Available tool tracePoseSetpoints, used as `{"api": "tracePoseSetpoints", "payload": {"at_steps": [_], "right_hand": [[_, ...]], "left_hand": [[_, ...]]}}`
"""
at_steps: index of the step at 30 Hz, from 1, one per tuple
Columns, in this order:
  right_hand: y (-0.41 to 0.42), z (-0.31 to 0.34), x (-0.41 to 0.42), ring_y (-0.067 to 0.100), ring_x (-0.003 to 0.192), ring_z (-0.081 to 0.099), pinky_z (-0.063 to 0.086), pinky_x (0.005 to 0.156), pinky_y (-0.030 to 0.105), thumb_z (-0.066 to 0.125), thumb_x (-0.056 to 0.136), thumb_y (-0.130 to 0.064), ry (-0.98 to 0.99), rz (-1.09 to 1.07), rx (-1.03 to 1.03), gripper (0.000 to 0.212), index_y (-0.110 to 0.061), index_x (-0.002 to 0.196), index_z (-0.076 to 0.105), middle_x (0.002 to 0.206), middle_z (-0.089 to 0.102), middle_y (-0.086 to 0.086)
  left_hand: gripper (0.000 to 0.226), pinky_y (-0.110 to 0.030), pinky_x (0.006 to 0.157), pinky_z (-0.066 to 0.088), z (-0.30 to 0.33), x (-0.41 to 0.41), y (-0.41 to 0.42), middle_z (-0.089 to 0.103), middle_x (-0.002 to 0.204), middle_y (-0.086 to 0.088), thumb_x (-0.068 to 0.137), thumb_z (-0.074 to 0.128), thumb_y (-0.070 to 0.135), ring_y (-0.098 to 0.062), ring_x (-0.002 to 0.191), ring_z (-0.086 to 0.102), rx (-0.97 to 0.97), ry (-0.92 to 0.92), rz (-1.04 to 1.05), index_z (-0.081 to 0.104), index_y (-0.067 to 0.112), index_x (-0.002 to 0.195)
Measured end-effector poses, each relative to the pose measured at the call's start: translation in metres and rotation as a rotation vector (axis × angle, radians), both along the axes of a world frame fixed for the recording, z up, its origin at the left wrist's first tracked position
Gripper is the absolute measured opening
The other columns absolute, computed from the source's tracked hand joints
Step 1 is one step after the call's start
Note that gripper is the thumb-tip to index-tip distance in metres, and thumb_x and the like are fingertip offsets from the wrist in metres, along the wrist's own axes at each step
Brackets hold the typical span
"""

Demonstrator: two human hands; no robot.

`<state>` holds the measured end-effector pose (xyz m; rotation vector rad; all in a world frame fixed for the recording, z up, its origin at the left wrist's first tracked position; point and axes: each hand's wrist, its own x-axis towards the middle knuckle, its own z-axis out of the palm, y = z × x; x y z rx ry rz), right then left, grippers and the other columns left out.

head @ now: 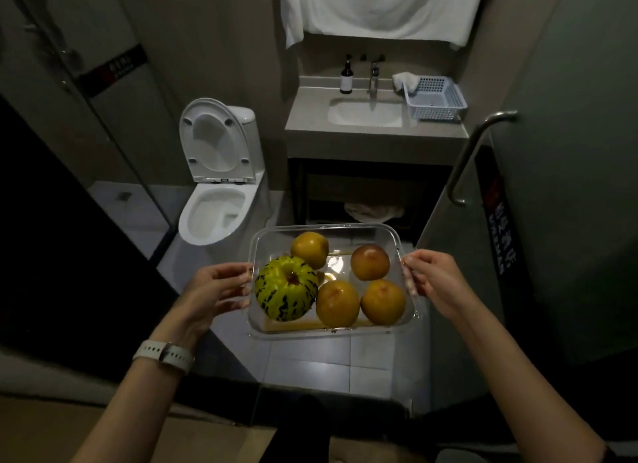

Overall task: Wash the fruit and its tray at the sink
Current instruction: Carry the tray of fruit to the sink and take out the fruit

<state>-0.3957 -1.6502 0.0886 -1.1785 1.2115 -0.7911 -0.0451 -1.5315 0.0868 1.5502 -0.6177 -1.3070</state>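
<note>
A clear plastic tray (362, 228) is carried in the air in front of me, above the tiled floor. In it lie a green-and-yellow striped melon (286, 287) at the left and several round orange-yellow fruits (337, 303). My left hand (214, 290) grips the tray's left rim, and my right hand (433, 278) grips its right rim. The white sink (365, 112) with its metal tap (373, 79) lies ahead, set in a grey counter, well beyond the tray.
A white perforated basket (435, 98) stands on the counter right of the sink, a dark soap bottle (346, 77) at its left. A toilet (217, 172) with raised lid stands left of the vanity. A glass door with a metal handle (474, 152) is at the right.
</note>
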Motion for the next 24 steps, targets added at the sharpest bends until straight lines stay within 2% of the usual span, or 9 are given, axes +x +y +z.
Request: {"api": "tracePoseSetpoints", "payload": {"at_steps": [7, 11, 14, 19, 24], "right_hand": [[-0.107, -0.007, 0.017, 0.022, 0.074, 0.063, 0.054, 0.063, 0.03, 0.057, 0.093, -0.013, 0.012, -0.076, 0.03, 0.014, -0.003, 0.093, 0.067, 0.082, 0.065, 0.01], [-0.183, -0.014, 0.033, 0.014, 0.061, 0.059, 0.049, 0.052, 0.023, 0.059, 0.092, -0.013, 0.005, -0.123, 0.036, 0.014, -0.006, 0.084, 0.068, 0.071, 0.063, 0.006], [-0.245, -0.014, 0.049, 0.015, 0.059, 0.057, 0.047, 0.052, 0.025, 0.06, 0.092, -0.013, 0.005, -0.126, 0.04, 0.016, -0.008, 0.079, 0.069, 0.066, 0.061, 0.004], [-0.353, -0.015, 0.084, 0.018, 0.063, 0.059, 0.048, 0.051, 0.025, 0.061, 0.091, -0.013, 0.014, -0.12, 0.066, 0.015, -0.008, 0.079, 0.069, 0.068, 0.062, 0.006], [-0.461, -0.005, 0.119, 0.01, 0.054, 0.057, 0.046, 0.048, 0.023, 0.059, 0.092, -0.011, 0.044, -0.112, 0.034, 0.016, -0.004, 0.082, 0.069, 0.066, 0.062, 0.006]], "left_hand": [[0.017, -0.027, 0.052, 0.057, -0.001, 0.017, -0.117, 0.07, 0.071, -0.008, 0.085, 0.065, 0.0, -0.015, 0.058, 0.067, 0.004, -0.035, -0.017, 0.073, 0.008, 0.097], [0.019, -0.025, 0.049, 0.054, -0.007, 0.034, -0.202, 0.068, 0.068, -0.009, 0.085, 0.066, 0.0, -0.013, 0.05, 0.063, 0.004, -0.036, -0.035, 0.072, 0.005, 0.102], [0.019, -0.026, 0.049, 0.054, -0.005, 0.048, -0.266, 0.067, 0.065, -0.008, 0.086, 0.065, 0.0, -0.008, 0.041, 0.055, 0.001, -0.039, -0.038, 0.071, 0.005, 0.104], [0.021, -0.028, 0.052, 0.057, 0.003, 0.083, -0.37, 0.067, 0.067, -0.009, 0.087, 0.063, -0.001, -0.013, 0.054, 0.064, 0.02, -0.037, -0.04, 0.07, 0.004, 0.106], [0.023, -0.026, 0.051, 0.055, 0.014, 0.117, -0.475, 0.066, 0.077, -0.012, 0.087, 0.063, -0.001, -0.012, 0.057, 0.065, 0.025, -0.067, -0.028, 0.069, 0.004, 0.109]]}}
